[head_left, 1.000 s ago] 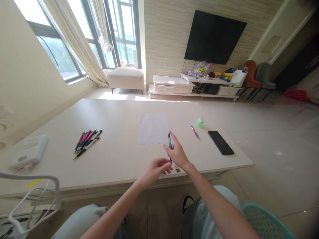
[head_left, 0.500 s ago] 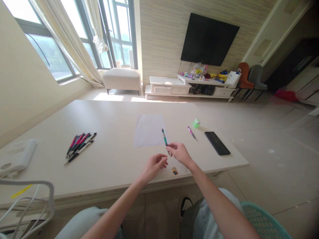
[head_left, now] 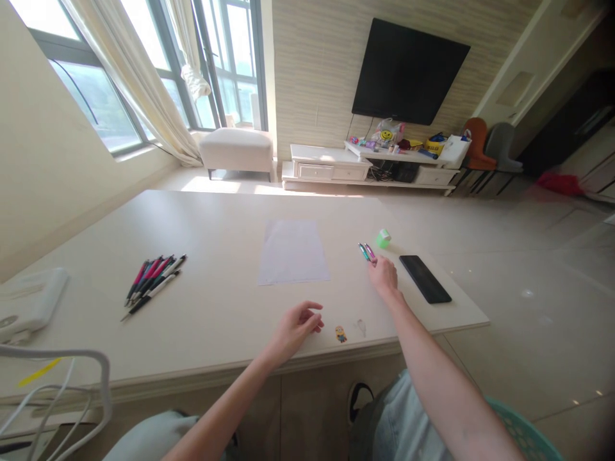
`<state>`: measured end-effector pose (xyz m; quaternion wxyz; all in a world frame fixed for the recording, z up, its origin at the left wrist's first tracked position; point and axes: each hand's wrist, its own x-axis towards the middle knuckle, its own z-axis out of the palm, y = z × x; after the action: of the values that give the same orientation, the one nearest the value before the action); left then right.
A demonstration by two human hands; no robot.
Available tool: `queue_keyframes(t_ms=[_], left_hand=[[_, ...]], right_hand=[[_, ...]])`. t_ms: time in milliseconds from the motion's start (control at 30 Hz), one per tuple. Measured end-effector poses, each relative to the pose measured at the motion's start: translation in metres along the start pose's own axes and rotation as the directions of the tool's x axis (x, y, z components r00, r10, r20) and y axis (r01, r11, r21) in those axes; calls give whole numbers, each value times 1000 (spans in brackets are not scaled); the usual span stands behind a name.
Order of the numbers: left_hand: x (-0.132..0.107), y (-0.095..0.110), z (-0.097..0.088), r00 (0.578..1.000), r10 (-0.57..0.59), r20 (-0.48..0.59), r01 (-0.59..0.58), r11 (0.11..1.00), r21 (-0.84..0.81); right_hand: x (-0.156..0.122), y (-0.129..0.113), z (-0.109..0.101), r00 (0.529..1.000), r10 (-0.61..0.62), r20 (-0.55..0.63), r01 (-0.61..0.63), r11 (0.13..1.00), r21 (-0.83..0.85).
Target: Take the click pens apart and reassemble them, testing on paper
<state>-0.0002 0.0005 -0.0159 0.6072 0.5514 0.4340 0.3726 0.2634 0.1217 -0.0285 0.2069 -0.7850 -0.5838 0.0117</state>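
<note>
My right hand [head_left: 384,275] reaches to the right side of the table [head_left: 216,211], fingers closed on the end of a teal pen [head_left: 362,251]. The teal pen lies right beside a pink pen [head_left: 369,251] on the tabletop. My left hand [head_left: 294,326] hovers near the front edge, fingers loosely curled, holding nothing. A white sheet of paper [head_left: 292,251] lies in the middle of the table. A bunch of several pens [head_left: 154,277] rests at the left.
A small green object [head_left: 383,238] and a black phone [head_left: 425,278] lie at the right. A small cartoon sticker [head_left: 341,333] sits by the front edge. A white device [head_left: 29,304] and a white wire frame [head_left: 62,384] are at the far left.
My right hand carried the teal pen from in front of the paper to the right, down beside the pink pen. My left hand stayed near the front edge.
</note>
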Motion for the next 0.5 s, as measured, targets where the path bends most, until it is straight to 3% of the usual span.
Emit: queue_keyframes(t_ms=[200,333,400,500], left_hand=[[-8,6,-10,1000,3,0,-3,994,112],[-16,19,-55,974,68,-216,17,929,371],[-25,30,-90,909,166,-383,71,843,533],[-48,49,-144,758,244,-605,240,758,606]], right_hand=[[1,4,-1,999,12,-40,-14,999,-30],[-1,5,-4,994,-30,-108,29,1000,-7],[-5,2,-6,987,-72,-144,74,997,6],[-15,-7,-10,970,-163,-179,176,982,65]])
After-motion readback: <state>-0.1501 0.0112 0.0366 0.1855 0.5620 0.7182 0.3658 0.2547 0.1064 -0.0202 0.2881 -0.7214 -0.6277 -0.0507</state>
